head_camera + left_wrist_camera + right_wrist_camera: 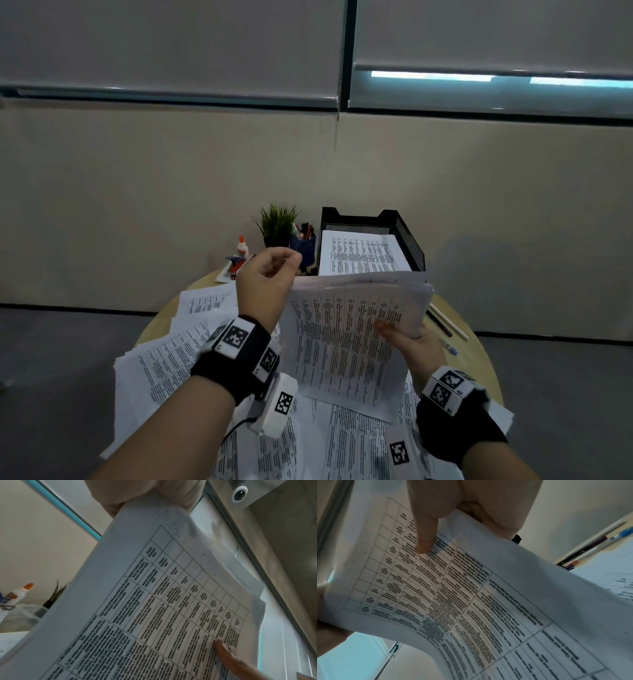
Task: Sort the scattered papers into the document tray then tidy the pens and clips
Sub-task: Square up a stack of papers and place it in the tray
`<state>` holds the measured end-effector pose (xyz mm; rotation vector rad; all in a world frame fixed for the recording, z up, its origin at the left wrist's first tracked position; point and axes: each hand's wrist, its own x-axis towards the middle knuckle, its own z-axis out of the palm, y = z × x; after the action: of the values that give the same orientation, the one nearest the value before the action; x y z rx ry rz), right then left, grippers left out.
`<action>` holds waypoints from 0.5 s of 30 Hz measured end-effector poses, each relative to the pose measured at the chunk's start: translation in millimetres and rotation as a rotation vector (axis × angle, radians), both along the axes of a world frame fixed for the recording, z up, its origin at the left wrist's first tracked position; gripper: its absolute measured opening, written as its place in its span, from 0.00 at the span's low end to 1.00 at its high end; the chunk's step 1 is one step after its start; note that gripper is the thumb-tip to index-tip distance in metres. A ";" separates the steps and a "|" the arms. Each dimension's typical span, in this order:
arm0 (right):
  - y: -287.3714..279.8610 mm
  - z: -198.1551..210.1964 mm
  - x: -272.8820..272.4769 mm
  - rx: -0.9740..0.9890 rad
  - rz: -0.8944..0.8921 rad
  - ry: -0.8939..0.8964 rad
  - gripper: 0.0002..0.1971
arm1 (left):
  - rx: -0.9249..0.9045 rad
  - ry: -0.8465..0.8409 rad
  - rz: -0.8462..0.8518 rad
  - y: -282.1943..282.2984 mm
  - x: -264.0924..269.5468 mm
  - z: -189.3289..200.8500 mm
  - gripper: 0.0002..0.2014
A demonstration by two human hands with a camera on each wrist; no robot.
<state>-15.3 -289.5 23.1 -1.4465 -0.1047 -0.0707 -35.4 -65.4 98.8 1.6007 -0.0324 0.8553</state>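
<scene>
I hold a stack of printed papers [346, 325] up above the round table, tilted toward me. My left hand [270, 270] pinches the stack's top left corner. My right hand [407, 339] grips the right edge, thumb [423, 539] pressed on the printed face. The same sheet [154, 601] fills the left wrist view, and its table of text [453, 595] fills the right wrist view. Behind the stack, the black mesh document tray [409, 240] holds printed sheets [359, 253]. More scattered papers [164, 370] cover the table below my wrists.
Several pens [445, 323] lie on the wooden table [479, 346] to the right; they show again as pens [590, 550] in the right wrist view. A blue pen cup [303, 245], a small plant [277, 221] and a glue bottle [242, 246] stand left of the tray.
</scene>
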 end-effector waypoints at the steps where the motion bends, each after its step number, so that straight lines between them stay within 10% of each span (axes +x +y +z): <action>1: 1.3 -0.2 0.8 0.006 -0.007 0.000 0.07 | -0.015 -0.002 -0.009 -0.5 -0.1 0.7 0.03; 8: 2.8 9.2 4.3 0.046 -0.051 0.010 0.05 | -0.130 0.061 -0.226 12.6 4.0 -18.0 0.46; 15: -7.7 24.2 0.8 0.074 0.026 0.071 0.10 | -0.319 0.230 -0.447 26.0 3.7 -43.6 0.50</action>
<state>-14.5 -297.2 47.4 -1.3716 -0.0623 -0.0019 -31.7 -39.4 55.2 1.3100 -0.0829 0.3089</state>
